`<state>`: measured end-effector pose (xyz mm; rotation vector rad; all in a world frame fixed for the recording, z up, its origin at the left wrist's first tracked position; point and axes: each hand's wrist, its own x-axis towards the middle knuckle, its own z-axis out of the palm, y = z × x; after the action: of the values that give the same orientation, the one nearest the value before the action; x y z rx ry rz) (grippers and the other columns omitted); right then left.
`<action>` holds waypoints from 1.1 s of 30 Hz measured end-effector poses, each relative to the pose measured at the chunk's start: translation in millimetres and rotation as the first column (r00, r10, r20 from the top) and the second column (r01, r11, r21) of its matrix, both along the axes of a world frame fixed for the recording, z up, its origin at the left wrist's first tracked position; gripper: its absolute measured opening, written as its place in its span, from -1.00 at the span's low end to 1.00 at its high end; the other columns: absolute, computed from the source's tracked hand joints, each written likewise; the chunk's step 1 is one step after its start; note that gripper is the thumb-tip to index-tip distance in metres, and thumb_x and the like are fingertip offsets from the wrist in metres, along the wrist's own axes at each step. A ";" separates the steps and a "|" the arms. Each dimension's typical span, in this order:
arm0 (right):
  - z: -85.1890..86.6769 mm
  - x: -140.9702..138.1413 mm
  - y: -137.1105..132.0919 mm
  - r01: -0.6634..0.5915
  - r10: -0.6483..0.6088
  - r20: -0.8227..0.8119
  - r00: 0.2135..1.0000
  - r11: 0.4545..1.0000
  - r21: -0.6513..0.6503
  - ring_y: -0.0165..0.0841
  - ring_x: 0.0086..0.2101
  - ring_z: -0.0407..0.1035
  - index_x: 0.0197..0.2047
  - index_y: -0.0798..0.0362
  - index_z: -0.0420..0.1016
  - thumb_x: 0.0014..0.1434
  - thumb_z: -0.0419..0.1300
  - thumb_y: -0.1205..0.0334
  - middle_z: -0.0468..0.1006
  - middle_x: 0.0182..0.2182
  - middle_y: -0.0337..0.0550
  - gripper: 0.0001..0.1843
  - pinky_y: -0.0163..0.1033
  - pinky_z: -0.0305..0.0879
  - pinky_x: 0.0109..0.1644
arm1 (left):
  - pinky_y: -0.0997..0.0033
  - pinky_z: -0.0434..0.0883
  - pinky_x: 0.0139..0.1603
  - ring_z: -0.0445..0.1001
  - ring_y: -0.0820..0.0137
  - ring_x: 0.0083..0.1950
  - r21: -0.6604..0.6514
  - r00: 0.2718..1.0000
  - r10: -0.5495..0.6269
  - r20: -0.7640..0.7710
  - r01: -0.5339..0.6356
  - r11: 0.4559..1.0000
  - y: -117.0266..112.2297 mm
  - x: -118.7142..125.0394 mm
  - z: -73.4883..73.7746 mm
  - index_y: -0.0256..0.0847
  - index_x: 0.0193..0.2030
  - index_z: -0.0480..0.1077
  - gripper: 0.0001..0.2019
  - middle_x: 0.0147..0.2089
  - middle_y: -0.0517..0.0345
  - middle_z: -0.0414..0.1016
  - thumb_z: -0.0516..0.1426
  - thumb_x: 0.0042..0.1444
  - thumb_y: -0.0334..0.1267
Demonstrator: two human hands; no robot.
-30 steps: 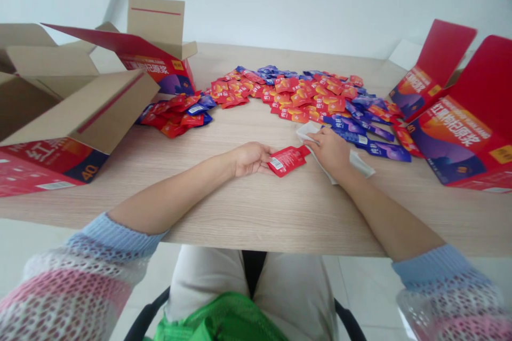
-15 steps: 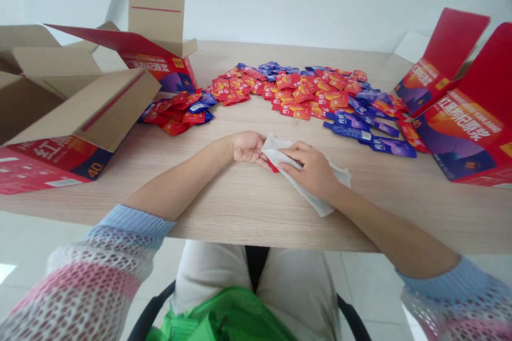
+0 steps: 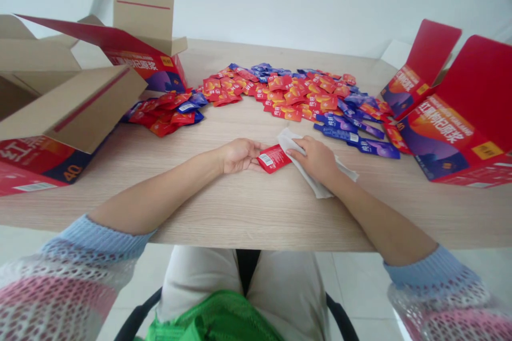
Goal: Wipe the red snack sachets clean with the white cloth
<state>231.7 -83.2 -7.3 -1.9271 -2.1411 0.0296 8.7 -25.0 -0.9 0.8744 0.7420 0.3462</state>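
The person wears a knitted top, and its left sleeve (image 3: 68,290) and right sleeve (image 3: 442,298) are full of little holes, like a net, with soft white and pink stripes. Each sleeve ends in a light blue cuff (image 3: 110,230) with thin ridges, leaving the lower arms, the left hand (image 3: 239,156) and the right hand (image 3: 319,160) bare. The trousers (image 3: 200,271) are pale, and bright green cloth (image 3: 224,315) sits bunched up on the lap.
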 end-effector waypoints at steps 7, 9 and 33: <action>-5.1 11.7 8.6 0.104 -0.111 0.080 0.991 0.991 0.085 -0.17 -0.23 0.42 0.06 -0.09 0.52 0.27 0.04 -0.07 0.53 -0.15 -0.03 -0.58 -0.21 0.11 -0.38 | 0.33 0.57 -0.22 0.62 0.29 -0.28 0.016 0.999 0.036 -0.032 -0.035 0.999 -3.2 0.5 2.0 -0.51 0.00 0.45 -0.64 -0.17 -0.22 0.59 -0.03 0.12 -0.66; -3.7 23.8 13.9 0.140 -0.147 0.082 0.986 0.987 0.077 -0.15 -0.22 0.43 0.06 -0.09 0.52 0.26 0.07 -0.07 0.54 -0.13 -0.01 -0.58 -0.20 0.13 -0.36 | 0.35 0.58 -0.23 0.62 0.31 -0.29 0.019 0.998 0.039 -0.040 -0.038 0.999 -4.1 0.8 3.5 -0.51 -0.01 0.45 -0.64 -0.17 -0.21 0.60 -0.03 0.13 -0.67; -6.8 -22.4 -12.7 -0.432 0.465 -0.297 0.834 0.885 0.175 -0.24 -0.21 0.43 -0.03 -0.03 0.57 0.21 0.20 0.07 0.53 -0.20 -0.10 -0.69 -0.17 0.29 -0.14 | 0.48 0.54 -0.39 0.56 0.40 -0.48 0.064 0.975 0.207 -0.079 -0.202 0.977 -14.5 15.3 -1.9 -0.43 -0.08 0.47 -0.60 -0.42 -0.02 0.58 -0.06 0.03 -0.68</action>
<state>209.3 -95.9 -14.1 -1.2156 -2.2504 0.3071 24.0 -39.4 -2.8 0.8709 0.9083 0.5168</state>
